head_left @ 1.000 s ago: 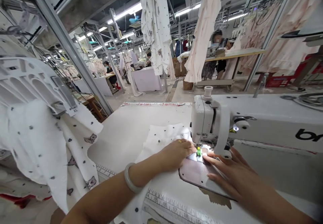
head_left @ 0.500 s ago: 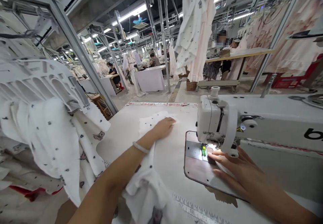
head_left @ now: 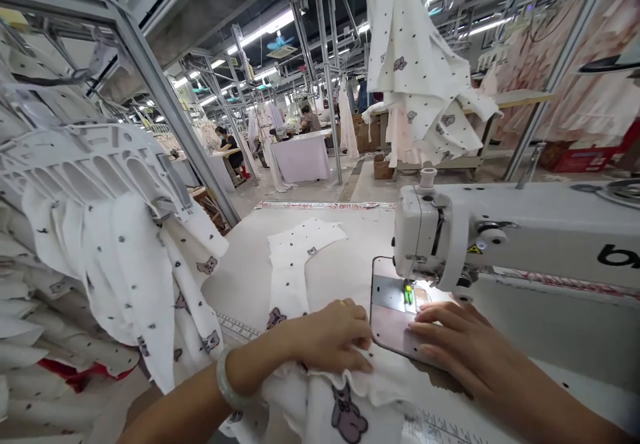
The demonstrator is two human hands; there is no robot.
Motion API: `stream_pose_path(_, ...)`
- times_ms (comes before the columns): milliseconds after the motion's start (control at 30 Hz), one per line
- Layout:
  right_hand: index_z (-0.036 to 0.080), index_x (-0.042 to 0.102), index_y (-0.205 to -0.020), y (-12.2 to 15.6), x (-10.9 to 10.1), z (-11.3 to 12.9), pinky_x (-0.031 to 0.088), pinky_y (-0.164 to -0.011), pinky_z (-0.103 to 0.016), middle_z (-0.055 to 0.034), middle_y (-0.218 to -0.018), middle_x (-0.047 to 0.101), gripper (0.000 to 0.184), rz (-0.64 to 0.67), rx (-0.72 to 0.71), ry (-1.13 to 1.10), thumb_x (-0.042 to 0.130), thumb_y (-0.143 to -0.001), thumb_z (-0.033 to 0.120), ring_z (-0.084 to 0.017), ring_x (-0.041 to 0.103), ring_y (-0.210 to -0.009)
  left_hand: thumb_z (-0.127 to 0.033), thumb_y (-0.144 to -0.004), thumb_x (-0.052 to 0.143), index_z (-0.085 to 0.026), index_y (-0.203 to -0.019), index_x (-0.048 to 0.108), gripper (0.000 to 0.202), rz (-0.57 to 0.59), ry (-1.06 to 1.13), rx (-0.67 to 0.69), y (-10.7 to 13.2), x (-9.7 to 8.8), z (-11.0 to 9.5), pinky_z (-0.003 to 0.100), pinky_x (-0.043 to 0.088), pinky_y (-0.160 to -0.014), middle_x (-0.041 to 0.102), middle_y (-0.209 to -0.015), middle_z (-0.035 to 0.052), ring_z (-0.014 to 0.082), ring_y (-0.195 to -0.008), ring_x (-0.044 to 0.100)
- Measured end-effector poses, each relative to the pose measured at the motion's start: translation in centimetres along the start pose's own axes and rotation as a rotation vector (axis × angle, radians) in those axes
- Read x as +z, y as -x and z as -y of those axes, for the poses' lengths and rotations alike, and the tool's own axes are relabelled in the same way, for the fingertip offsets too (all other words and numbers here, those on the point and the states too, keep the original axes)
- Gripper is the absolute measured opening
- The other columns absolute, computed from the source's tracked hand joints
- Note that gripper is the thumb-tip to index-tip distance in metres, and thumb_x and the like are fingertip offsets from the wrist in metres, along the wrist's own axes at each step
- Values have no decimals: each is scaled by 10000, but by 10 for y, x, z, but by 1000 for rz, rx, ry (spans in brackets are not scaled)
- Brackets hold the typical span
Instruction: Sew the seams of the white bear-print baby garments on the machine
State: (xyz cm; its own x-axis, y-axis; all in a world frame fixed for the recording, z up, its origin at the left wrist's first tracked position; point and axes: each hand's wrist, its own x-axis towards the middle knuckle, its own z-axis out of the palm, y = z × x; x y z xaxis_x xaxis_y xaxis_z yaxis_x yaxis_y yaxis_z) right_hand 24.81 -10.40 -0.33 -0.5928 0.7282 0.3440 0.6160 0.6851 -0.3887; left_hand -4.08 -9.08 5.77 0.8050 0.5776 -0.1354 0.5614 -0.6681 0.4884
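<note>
My left hand [head_left: 333, 337], with a bangle at the wrist, lies on a white printed fabric piece [head_left: 290, 277] on the table. Its fingers are curled on the gathered cloth near the front, in front of the needle plate. Grey bear figures and small dark dots mark the cloth. Beside the green presser foot [head_left: 409, 292] of the white sewing machine [head_left: 420, 224], my right hand [head_left: 460, 337] rests flat on the metal plate [head_left: 393, 334], fingers stretched. I cannot make out any cloth under the foot.
Printed garment pieces [head_left: 120, 251] hang from a rack of white hangers [head_left: 100, 151] at left. Another printed garment [head_left: 420, 71] hangs beyond the machine. A metal post [head_left: 165, 97] stands at the table's left. People sit at benches farther back.
My left hand has come back from the far part of the fabric to the gathered cloth near the plate. The hanging garment at the back has swung out wider. My right hand stays by the foot.
</note>
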Motion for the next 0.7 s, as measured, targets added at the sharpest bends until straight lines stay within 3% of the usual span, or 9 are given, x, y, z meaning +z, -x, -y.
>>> stream_pose_path(133,312,703,-1246,4,8,1,523,-1022,-500,-83,-1252,703,393,-63,115,-163,462,-1028,532,-325,623,-1217,-291,-896,692,-199,-921,531,187,-166,254,-206,-13,1,-15,258,435,-716,592,-884,-8,151,-789,543)
stream_pose_path(267,297,649,-1326,0,7,4,609,-827,-391,-81,-1147,724,476,-26,267,-333,512,-987,603,-288,705,-1007,-397,-874,711,-213,-1040,567,287,-239,401,-290,-34,5,-18,253,426,-675,593,-883,-12,162,-794,566)
stream_pose_path(367,291,570,-1401,0,9,2,609,-752,-364,-59,-988,717,537,-51,276,-327,578,-953,587,-252,708,-867,-463,-947,611,-226,-1121,585,295,-233,299,-348,-49,13,-16,288,459,-696,606,-835,-8,194,-800,604)
stream_pose_path(467,298,457,-1477,4,14,-3,592,-791,-401,-46,-938,700,540,-115,237,-207,540,-990,513,-265,689,-914,-465,-1005,508,-215,-1204,564,325,-195,57,-376,-58,19,-16,364,508,-740,646,-810,10,245,-811,646)
stream_pose_path(567,291,513,-1407,6,15,-7,547,-889,-434,-66,-1058,704,462,-192,117,-12,567,-990,484,-285,653,-1047,-352,-1009,508,-173,-1222,557,282,-264,-228,-270,-55,24,-20,430,532,-824,690,-1040,95,290,-953,657)
stream_pose_path(700,284,645,-1211,2,4,-9,485,-905,-397,-52,-1160,717,243,-251,-168,201,595,-1003,399,-239,664,-1030,-184,-994,473,-125,-1236,576,270,-382,-399,52,-43,37,-21,444,477,-1028,638,-1279,149,301,-1224,573)
